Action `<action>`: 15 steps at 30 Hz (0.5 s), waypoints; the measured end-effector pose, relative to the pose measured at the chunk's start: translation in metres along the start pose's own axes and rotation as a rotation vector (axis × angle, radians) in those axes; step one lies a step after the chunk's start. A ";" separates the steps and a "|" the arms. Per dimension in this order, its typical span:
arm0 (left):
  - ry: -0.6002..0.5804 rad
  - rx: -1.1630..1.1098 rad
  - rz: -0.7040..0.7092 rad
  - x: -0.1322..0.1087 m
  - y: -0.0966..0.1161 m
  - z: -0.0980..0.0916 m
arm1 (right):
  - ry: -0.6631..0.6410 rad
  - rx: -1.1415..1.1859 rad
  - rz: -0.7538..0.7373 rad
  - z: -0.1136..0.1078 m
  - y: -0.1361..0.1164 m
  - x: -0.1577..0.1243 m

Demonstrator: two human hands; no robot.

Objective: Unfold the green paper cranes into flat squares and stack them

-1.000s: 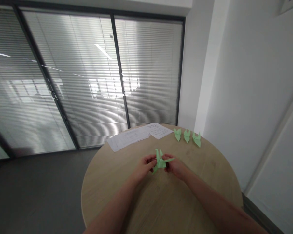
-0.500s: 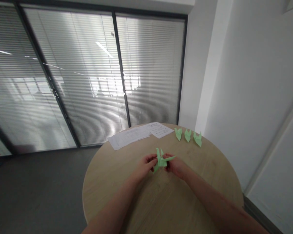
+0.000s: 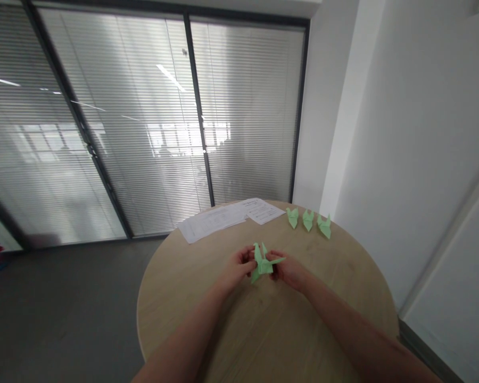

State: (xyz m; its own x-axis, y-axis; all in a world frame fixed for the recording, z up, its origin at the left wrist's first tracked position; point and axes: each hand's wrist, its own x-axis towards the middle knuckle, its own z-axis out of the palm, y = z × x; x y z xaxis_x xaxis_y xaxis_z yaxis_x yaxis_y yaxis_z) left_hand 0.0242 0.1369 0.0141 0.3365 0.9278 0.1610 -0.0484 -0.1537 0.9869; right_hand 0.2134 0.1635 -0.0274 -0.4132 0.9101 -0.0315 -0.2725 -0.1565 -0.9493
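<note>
A half-folded green paper crane (image 3: 264, 262) is held just above the round wooden table (image 3: 183, 298), near its middle. My left hand (image 3: 239, 268) pinches its left side with fingers closed. My right hand (image 3: 286, 270) pinches the right side, below a pointed flap that sticks out to the right. Three finished green paper cranes (image 3: 308, 221) stand in a row at the far right of the table, well beyond both hands.
White printed sheets (image 3: 223, 219) lie at the table's far edge. Glass partitions with blinds (image 3: 143, 122) stand behind the table, a white wall (image 3: 415, 133) to the right. Grey floor (image 3: 56, 314) lies to the left.
Both hands keep their pinch on the crane and have barely shifted. The view has drifted slightly.
</note>
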 end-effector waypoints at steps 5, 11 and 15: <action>-0.022 -0.039 0.013 -0.004 0.009 0.004 | -0.020 -0.099 -0.055 0.001 0.000 -0.002; 0.000 -0.037 0.031 -0.005 0.005 0.005 | -0.022 -0.144 -0.115 0.001 -0.002 -0.004; 0.039 -0.038 0.014 -0.004 0.002 0.005 | -0.013 -0.165 -0.104 0.003 -0.004 -0.005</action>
State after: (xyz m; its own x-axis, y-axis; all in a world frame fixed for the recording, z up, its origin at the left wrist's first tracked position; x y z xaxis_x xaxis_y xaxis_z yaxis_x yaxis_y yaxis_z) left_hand 0.0270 0.1311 0.0155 0.2983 0.9385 0.1739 -0.0891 -0.1541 0.9840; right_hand 0.2142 0.1584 -0.0225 -0.4016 0.9130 0.0724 -0.1686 0.0041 -0.9857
